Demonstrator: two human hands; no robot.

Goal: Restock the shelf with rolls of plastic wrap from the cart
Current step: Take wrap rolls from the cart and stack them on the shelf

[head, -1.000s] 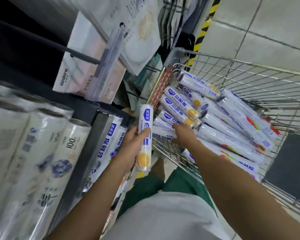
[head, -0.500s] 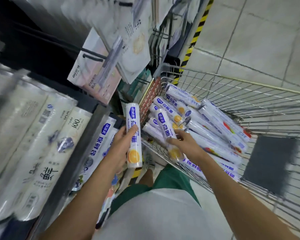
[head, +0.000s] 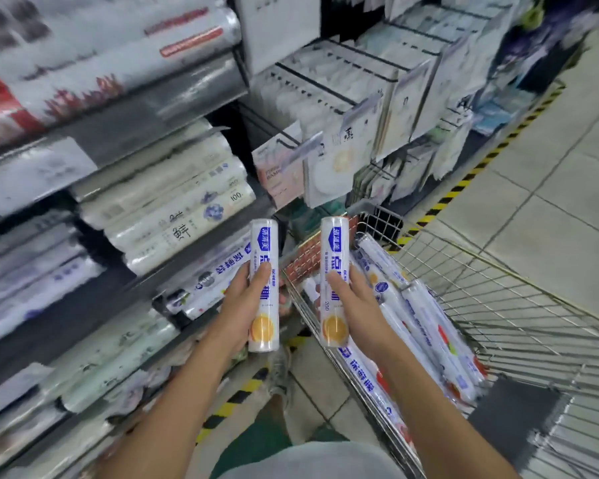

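- The shelf (head: 125, 122) is on your left, full of rolls lying on their sides. The blue-lettered rolls (head: 215, 274) lie just beside your left hand, so that row looks like the place to fill.
- Your left hand (head: 242, 299) is wrapped around one roll of plastic wrap (head: 264, 243), held upright near the shelf. Tip it onto its side and slide it in gently, so no other roll gets bumped out.
- Your right hand (head: 357, 302) is wrapped around a second roll (head: 334, 243), upright over the cart's edge. Hold it firmly and put it in after the first one.
- The cart (head: 498, 305) is on your right, with many more rolls (head: 415, 316) inside. Leave it close by.
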